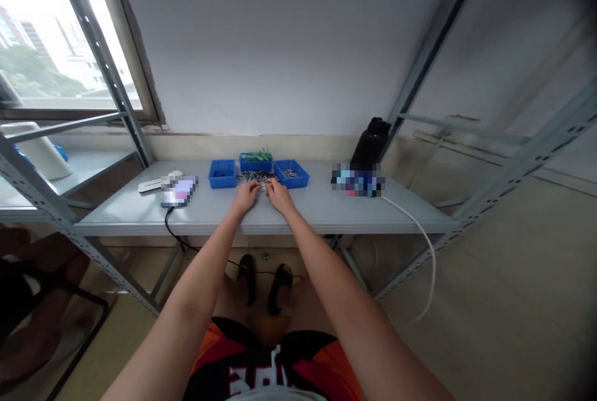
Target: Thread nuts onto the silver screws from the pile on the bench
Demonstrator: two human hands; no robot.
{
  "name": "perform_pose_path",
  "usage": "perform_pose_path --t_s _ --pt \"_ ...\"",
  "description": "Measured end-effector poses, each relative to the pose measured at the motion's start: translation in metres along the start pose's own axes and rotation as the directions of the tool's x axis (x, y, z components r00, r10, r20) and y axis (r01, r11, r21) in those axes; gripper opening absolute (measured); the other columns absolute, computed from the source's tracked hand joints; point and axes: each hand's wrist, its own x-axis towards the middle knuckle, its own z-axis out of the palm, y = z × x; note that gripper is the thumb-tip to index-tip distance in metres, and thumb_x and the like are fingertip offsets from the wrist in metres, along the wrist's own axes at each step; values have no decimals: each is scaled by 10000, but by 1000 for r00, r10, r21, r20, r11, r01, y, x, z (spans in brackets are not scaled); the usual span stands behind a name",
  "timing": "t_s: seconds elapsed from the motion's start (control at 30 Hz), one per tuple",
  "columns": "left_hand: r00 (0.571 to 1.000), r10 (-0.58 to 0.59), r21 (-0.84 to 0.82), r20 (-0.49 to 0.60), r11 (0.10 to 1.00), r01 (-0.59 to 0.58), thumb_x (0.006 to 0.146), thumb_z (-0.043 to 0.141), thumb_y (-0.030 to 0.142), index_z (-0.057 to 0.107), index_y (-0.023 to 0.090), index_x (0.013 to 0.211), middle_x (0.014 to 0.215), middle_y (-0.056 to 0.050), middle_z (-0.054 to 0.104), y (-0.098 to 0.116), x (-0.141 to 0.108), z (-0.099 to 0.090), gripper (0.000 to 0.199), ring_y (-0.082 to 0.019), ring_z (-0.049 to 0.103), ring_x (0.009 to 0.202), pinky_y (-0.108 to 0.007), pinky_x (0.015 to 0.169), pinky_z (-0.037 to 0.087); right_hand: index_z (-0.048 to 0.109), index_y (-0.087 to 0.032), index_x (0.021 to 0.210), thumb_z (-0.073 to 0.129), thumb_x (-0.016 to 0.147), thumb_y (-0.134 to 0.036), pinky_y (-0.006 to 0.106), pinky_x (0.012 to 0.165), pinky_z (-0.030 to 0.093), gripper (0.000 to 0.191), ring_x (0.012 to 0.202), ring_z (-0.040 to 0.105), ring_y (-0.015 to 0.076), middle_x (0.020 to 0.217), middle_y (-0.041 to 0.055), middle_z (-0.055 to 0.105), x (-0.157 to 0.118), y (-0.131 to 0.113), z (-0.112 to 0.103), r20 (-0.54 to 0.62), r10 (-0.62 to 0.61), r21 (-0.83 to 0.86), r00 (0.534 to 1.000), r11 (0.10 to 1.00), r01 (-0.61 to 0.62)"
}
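Note:
My left hand and my right hand meet close together above the shelf's front half, fingertips pinched. A tiny pale piece shows between them, too small to name. Just behind my fingers lies a pile of small dark and silvery metal parts. Around it stand three blue bins: the left bin has a few dark pieces in it, the back bin has green slender pieces, and the right bin contains small silvery parts.
On the grey metal shelf, a phone with a black cable and a white object lie left. At right are a black bottle and a blurred device with a white cable. Uprights flank the shelf; part of another person shows lower left.

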Motion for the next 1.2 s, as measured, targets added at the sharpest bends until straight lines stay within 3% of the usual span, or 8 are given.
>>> perform_pose_path --t_s 0.3,0.67,1.2 --pt "1000 -16 -4 -2 1000 16 844 520 249 695 143 832 815 -70 708 0 0 0 205 -185 602 762 -274 738 448 624 -224 941 462 920 -303 273 741 439 181 730 621 181 728 14 674 3 7 4 -20 -7 57 1000 998 8" --pt "989 -119 25 -84 992 121 852 504 264 693 149 848 803 -75 713 6 -1 -3 222 -187 605 742 -288 732 460 556 -232 935 382 943 -330 258 682 423 200 637 583 162 704 -5 654 6 13 6 -64 35 152 997 988 -25" --pt "989 -120 11 -88 993 121 836 526 265 679 147 788 730 -50 683 9 -2 -4 199 -171 576 692 -269 674 434 568 -230 958 408 938 -313 269 724 451 182 665 602 162 698 -10 652 6 12 5 -18 81 134 997 988 -78"
